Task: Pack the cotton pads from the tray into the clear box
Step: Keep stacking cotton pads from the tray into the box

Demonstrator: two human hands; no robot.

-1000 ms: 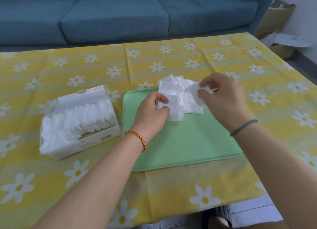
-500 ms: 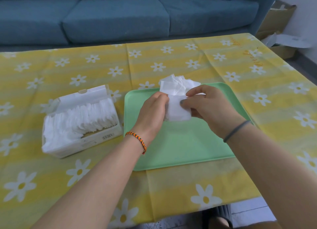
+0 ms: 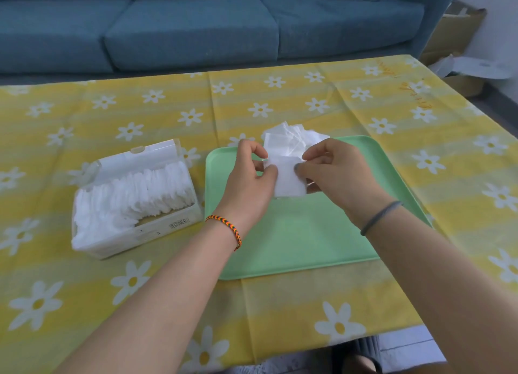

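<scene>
Cotton pads (image 3: 290, 181) squared into a small stack above the far half of the green tray (image 3: 308, 233), pinched at the left edge by the left hand (image 3: 249, 183) and at the right edge by the right hand (image 3: 333, 177). Fingers (image 3: 304, 169) of both hands curled onto the stack, thumbs on top, nothing released. Behind it, a loose heap of remaining pads (image 3: 294, 138) at the tray's far rim, some leaning out over the worktop (image 3: 280, 312).

Clear box (image 3: 134, 202) to the left of the tray, just beside its left rim, lid tipped back, already holding a dense row of upright pads; free room seems to lie at the near right end, by the barcode label.

Probably still the gathering and aligning step. Best handled by tapping the edges flush before carrying, keeping the pinch firm but light so the soft sheets do not fan or crumple. Then a short carry left with one hand, the stack turned upright to match the row, and slid into the gap rather than dropped on top. Risk of loose outer pads slipping off mid-carry.
</scene>
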